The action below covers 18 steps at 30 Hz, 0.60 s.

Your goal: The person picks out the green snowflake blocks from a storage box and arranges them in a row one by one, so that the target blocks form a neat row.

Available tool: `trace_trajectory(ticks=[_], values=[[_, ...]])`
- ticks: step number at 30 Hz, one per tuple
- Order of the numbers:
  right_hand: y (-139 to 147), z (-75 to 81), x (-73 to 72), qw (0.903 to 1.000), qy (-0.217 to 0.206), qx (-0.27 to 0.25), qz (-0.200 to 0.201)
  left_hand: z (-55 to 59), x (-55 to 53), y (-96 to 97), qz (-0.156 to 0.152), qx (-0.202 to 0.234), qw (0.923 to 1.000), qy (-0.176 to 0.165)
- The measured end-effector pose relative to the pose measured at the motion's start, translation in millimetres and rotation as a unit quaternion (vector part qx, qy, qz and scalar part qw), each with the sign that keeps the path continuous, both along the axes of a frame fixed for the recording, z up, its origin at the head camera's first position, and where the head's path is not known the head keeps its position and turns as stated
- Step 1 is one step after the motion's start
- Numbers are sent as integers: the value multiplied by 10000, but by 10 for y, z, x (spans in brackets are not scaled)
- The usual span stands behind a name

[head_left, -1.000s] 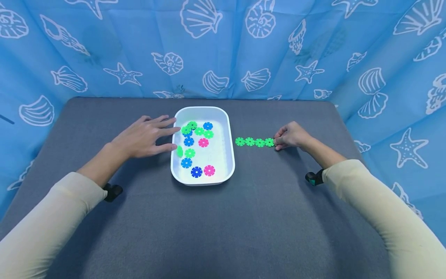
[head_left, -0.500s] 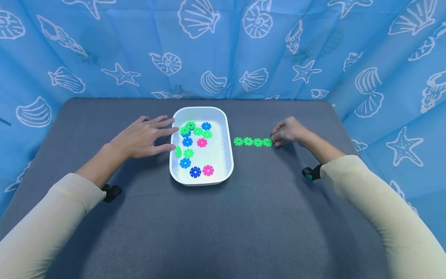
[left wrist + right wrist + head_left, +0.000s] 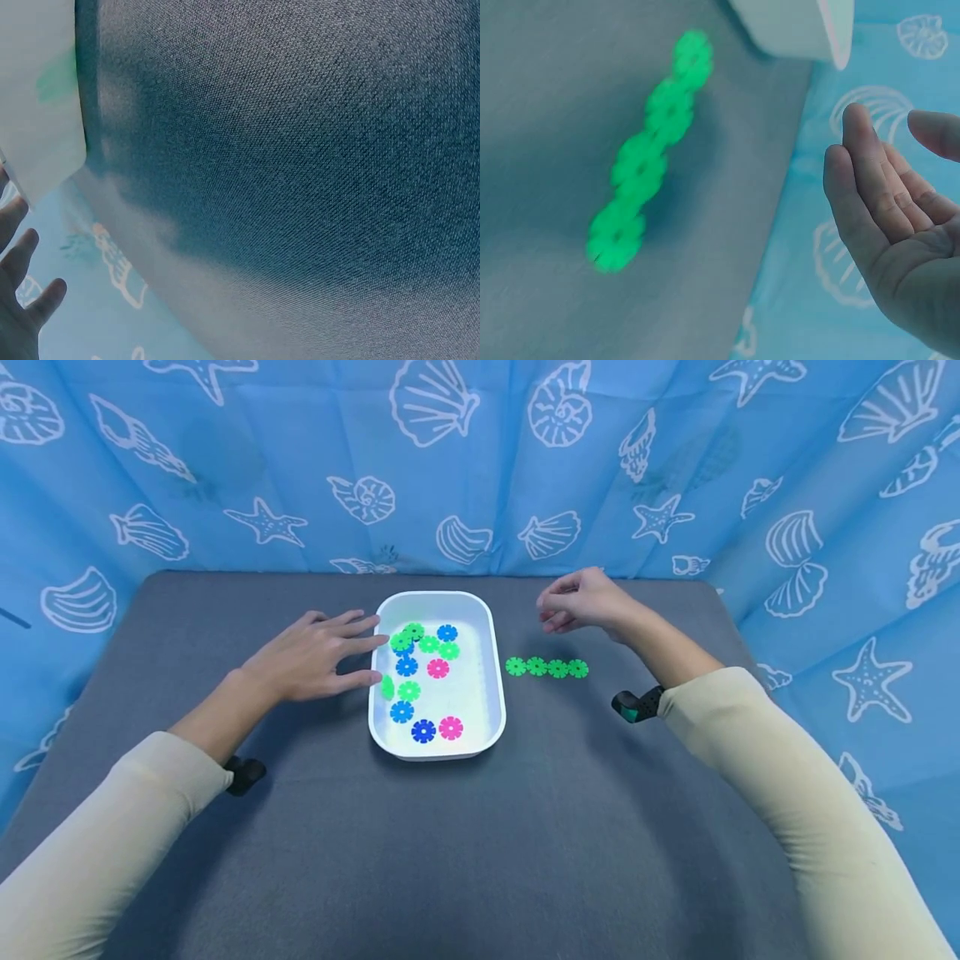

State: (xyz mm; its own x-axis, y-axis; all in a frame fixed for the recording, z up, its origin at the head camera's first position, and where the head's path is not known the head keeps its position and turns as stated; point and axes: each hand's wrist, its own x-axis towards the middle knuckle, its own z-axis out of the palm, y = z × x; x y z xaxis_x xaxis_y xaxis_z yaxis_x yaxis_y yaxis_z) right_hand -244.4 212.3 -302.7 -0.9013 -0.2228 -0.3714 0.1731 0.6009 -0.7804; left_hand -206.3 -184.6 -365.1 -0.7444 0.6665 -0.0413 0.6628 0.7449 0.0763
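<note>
My left hand [image 3: 315, 656] has its fingers spread at the left rim of a white tray [image 3: 468, 697], the fingertips reaching over the edge. Inside lie several notched plastic discs in green, blue and pink, such as a pink disc [image 3: 451, 727] and a dark blue disc [image 3: 420, 735]. Right of the tray, a straight row of several green discs [image 3: 552, 670] lies flat on the table, edge against edge. Above and behind that row hovers my right hand [image 3: 581, 602], holding nothing; in the right wrist view its fingers [image 3: 855, 195] are loosely bent, the thumb apart.
The dark grey table [image 3: 450, 852] carries the tray near its back edge. A blue curtain [image 3: 300, 452] with white shell prints hangs behind and to the sides. Each wrist wears a black camera, such as the right wrist camera [image 3: 637, 703].
My right hand has let go of the right end of the green row, then lifted and moved left and back. The row and my left hand stay in place.
</note>
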Motion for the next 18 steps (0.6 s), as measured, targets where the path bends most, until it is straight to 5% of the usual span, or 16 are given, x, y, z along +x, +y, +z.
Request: trace_trajectory(ticks=[8,18], values=[[-416,76,-9,9991,-361,-164,124,-11,-1,11,-6,17,10000,23],[-937,-87,29,9915,-988,45,840,7,14,9,47,1,10000,4]])
